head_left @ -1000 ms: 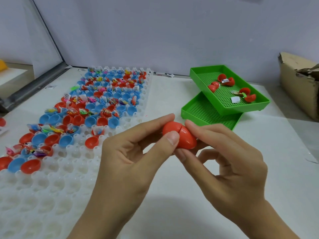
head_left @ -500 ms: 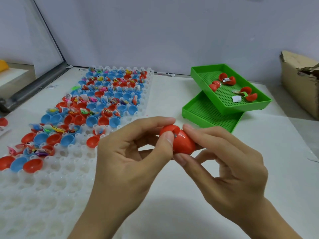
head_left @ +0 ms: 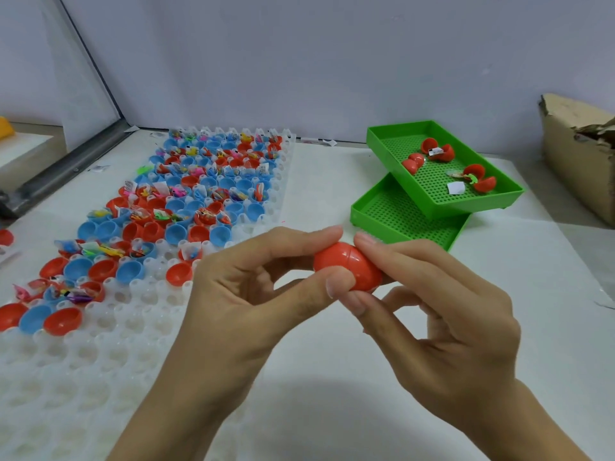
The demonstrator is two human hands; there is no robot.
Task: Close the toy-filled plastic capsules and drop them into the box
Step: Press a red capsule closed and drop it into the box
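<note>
A red plastic capsule (head_left: pixel 346 266) is held between both hands above the table, its two halves joined with a seam showing. My left hand (head_left: pixel 246 294) pinches its left half with thumb and forefinger. My right hand (head_left: pixel 442 314) pinches its right half the same way. A white cell tray (head_left: pixel 100 344) on the left holds several open red and blue capsule halves (head_left: pixel 186 207), many with small toys inside. A cardboard box (head_left: pixel 579 161) stands at the far right edge.
Two green perforated trays (head_left: pixel 399 214) are stacked askew at the back right; the upper one holds a few open red capsules (head_left: pixel 436 153) and paper slips. A metal rail (head_left: pixel 66 164) runs along the back left. A wall stands behind the table.
The capsule's halves, slightly ajar half a second ago, now sit together along the seam. Both hands stayed in nearly the same place, still pinching it.
</note>
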